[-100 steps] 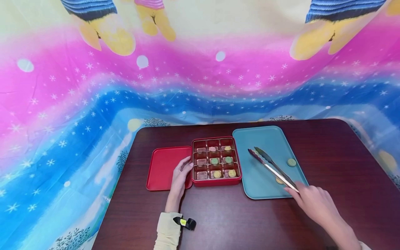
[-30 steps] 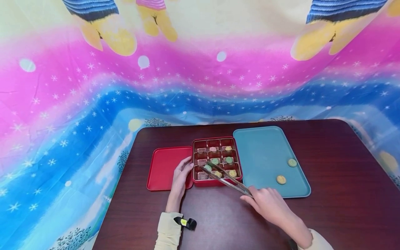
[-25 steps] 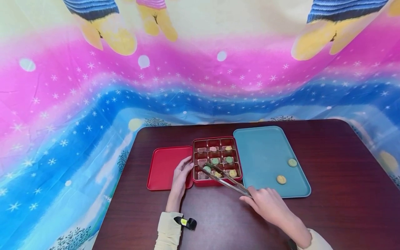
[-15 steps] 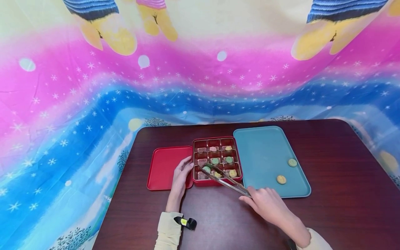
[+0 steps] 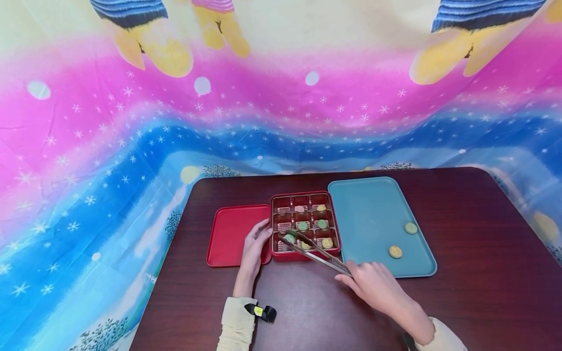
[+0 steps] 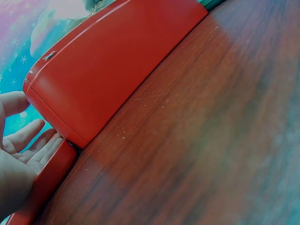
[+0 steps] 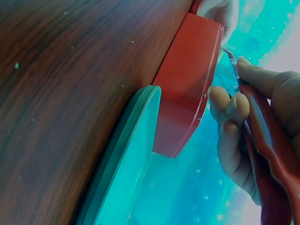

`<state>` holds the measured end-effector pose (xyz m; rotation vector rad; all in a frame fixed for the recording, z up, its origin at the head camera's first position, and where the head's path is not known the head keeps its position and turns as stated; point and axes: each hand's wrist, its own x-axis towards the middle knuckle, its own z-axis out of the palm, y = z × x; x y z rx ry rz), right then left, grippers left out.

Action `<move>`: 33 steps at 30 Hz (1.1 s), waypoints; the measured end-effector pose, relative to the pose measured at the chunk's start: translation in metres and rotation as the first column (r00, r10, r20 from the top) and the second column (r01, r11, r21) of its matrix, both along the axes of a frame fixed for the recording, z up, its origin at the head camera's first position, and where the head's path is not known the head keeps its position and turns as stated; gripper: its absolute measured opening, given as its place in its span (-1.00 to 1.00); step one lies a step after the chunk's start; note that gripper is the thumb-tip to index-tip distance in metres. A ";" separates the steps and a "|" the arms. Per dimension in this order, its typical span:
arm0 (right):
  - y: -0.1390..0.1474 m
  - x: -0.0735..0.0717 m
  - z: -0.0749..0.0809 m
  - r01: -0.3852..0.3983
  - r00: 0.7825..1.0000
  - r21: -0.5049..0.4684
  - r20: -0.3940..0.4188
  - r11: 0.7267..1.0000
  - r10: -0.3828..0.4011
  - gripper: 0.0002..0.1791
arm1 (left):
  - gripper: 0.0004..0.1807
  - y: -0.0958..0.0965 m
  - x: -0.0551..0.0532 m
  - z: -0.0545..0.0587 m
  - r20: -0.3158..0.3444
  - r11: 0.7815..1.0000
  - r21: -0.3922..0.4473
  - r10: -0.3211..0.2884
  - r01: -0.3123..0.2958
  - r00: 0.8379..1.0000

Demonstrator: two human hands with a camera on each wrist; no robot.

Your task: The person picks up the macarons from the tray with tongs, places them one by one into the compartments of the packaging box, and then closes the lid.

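My right hand (image 5: 379,287) grips metal tongs (image 5: 326,260), whose red handles (image 7: 269,136) show in the right wrist view. The tong tips reach into the front-left compartment of a red box (image 5: 303,258). A green cookie (image 5: 289,239) is between them there; whether they still pinch it I cannot tell. My left hand (image 5: 253,248) touches the box's left side with loosely extended fingers (image 6: 35,136). Pink, yellow and green cookies sit in the middle and right columns. A yellow cookie (image 5: 395,252) and a green cookie (image 5: 411,228) lie on a teal tray (image 5: 364,204).
The red lid (image 5: 237,234) lies flat left of the box, partly under my left hand. The tray adjoins the box's right side. All stand on a dark wooden table (image 5: 307,312), with a printed cloth (image 5: 281,107) hanging behind.
The tongs moved from over the tray leftward to the box, bringing a green cookie. In the last second the cookie shifted slightly left and lower, and the tong tips spread a little. My left hand stays put.
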<state>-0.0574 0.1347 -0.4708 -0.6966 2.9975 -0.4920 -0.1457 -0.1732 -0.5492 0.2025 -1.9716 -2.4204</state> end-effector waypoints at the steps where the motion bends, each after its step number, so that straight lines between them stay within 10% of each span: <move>1: 0.000 0.000 0.000 0.001 1.000 0.001 0.005 1.000 -0.001 -0.65 | -0.47 0.000 0.000 0.000 -0.001 1.000 0.001 -0.001 0.001 1.000; 33: 0.017 0.002 -0.008 0.085 0.990 -0.025 -0.108 0.996 -0.087 -0.40 | -0.49 -0.001 0.000 -0.003 -0.001 1.000 -0.006 0.011 -0.011 1.000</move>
